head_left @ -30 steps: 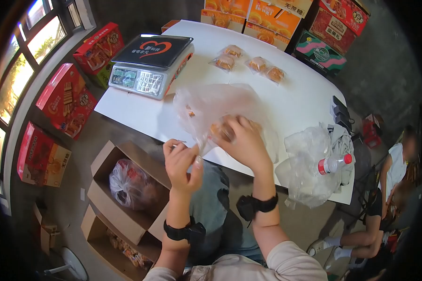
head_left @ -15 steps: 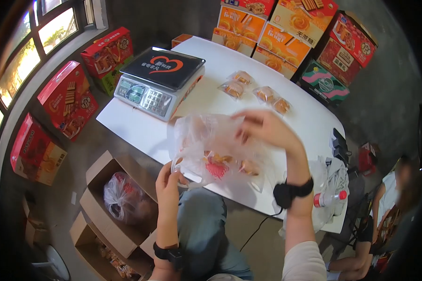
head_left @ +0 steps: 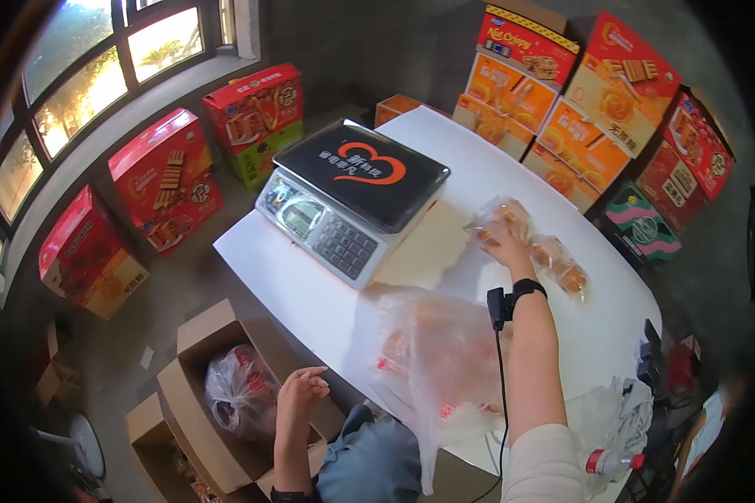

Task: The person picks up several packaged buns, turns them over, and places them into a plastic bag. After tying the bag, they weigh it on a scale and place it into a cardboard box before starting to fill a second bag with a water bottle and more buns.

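My right hand [head_left: 505, 243] reaches across the white table and has its fingers closed over a wrapped pastry [head_left: 512, 210] in clear packaging. Part of that packet is hidden by the hand. Just right of it lie more wrapped pastries [head_left: 559, 267]. A translucent plastic bag [head_left: 432, 335] stands on the near part of the table, with packets showing dimly inside and one side draping over the edge. My left hand [head_left: 304, 390] is left of the bag, apart from it, fingers loosely bent and spread, with nothing in them.
A digital scale [head_left: 356, 197] stands on the table [head_left: 281, 289]. Below left, an open carton [head_left: 197, 390] contains a filled bag [head_left: 242, 390]. A bottle [head_left: 612, 462] and crumpled plastic bags [head_left: 604, 419] lie at right. Gift boxes [head_left: 164, 180] line the walls. A person's arm [head_left: 692, 444] shows far right.
My left hand has let go of the bag's handle. My right hand has moved from above the bag out to the wrapped pastries. The view has shifted, and the bag's mouth has sagged.
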A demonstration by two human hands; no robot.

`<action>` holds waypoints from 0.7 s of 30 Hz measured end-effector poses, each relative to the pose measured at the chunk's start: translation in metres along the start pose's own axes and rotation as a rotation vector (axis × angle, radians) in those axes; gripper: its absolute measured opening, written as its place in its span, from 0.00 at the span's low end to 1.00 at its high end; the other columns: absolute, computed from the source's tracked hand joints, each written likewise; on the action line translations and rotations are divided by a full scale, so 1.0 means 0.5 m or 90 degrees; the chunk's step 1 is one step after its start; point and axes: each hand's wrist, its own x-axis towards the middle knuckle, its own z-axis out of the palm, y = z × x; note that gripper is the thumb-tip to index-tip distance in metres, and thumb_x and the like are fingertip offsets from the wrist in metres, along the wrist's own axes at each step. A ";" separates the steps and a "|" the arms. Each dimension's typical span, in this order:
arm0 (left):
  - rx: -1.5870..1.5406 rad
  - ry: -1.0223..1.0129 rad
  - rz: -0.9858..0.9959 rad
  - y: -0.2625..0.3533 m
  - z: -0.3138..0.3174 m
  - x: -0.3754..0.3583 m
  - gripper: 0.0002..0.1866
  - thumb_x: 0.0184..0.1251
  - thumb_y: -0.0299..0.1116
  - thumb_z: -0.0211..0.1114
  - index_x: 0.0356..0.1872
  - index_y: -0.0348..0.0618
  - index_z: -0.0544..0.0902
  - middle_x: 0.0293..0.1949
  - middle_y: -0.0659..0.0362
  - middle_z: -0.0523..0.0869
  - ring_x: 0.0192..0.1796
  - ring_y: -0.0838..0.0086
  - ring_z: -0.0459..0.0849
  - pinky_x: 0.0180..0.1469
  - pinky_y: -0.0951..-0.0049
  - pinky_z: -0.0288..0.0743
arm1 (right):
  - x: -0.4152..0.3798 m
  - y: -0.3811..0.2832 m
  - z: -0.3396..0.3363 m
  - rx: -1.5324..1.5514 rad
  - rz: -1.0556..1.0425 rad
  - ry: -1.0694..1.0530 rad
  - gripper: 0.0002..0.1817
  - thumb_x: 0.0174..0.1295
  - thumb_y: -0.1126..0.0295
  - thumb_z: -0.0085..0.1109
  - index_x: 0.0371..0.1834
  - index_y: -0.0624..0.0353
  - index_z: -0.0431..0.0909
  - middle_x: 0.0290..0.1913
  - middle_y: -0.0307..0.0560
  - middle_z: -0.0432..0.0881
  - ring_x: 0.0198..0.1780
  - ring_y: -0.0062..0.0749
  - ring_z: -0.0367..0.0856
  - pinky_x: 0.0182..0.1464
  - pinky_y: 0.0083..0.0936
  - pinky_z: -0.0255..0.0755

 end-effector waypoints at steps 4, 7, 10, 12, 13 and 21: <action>0.041 0.008 -0.015 0.022 0.020 -0.015 0.13 0.63 0.35 0.50 0.40 0.36 0.77 0.29 0.59 0.79 0.33 0.76 0.78 0.41 0.78 0.72 | -0.035 -0.002 0.042 -0.003 0.176 -0.014 0.44 0.43 0.55 0.66 0.66 0.37 0.54 0.63 0.51 0.61 0.65 0.47 0.55 0.61 0.45 0.55; 0.043 -0.028 -0.021 0.021 0.022 -0.021 0.14 0.64 0.35 0.49 0.41 0.36 0.77 0.29 0.60 0.79 0.34 0.76 0.78 0.42 0.77 0.72 | -0.061 -0.023 -0.005 -0.015 0.100 -0.003 0.41 0.47 0.60 0.64 0.66 0.39 0.55 0.55 0.53 0.69 0.56 0.48 0.68 0.54 0.40 0.65; 0.040 -0.054 -0.024 0.018 0.022 -0.025 0.14 0.65 0.34 0.49 0.41 0.35 0.77 0.29 0.59 0.79 0.35 0.76 0.78 0.43 0.76 0.71 | -0.068 -0.024 -0.025 0.043 0.109 -0.143 0.38 0.50 0.56 0.61 0.66 0.43 0.56 0.51 0.51 0.72 0.52 0.48 0.71 0.54 0.47 0.63; 0.041 -0.064 -0.015 0.012 0.019 -0.029 0.14 0.65 0.34 0.48 0.42 0.34 0.76 0.30 0.59 0.79 0.35 0.76 0.77 0.43 0.76 0.71 | -0.051 0.035 0.041 0.331 0.007 -0.048 0.34 0.54 0.55 0.57 0.63 0.56 0.60 0.50 0.52 0.75 0.49 0.45 0.75 0.53 0.43 0.65; 0.042 -0.066 -0.013 0.011 0.018 -0.033 0.14 0.65 0.34 0.48 0.42 0.34 0.76 0.30 0.59 0.79 0.35 0.76 0.77 0.43 0.76 0.71 | -0.074 -0.007 -0.012 0.332 0.008 -0.045 0.34 0.54 0.55 0.57 0.63 0.56 0.60 0.50 0.52 0.75 0.49 0.45 0.75 0.53 0.43 0.65; 0.047 -0.102 0.027 -0.002 0.037 -0.048 0.15 0.66 0.36 0.48 0.42 0.35 0.76 0.31 0.58 0.80 0.37 0.76 0.78 0.44 0.77 0.70 | -0.332 -0.244 -0.310 1.250 0.010 -0.271 0.30 0.61 0.50 0.45 0.61 0.58 0.61 0.56 0.50 0.70 0.58 0.42 0.69 0.59 0.41 0.61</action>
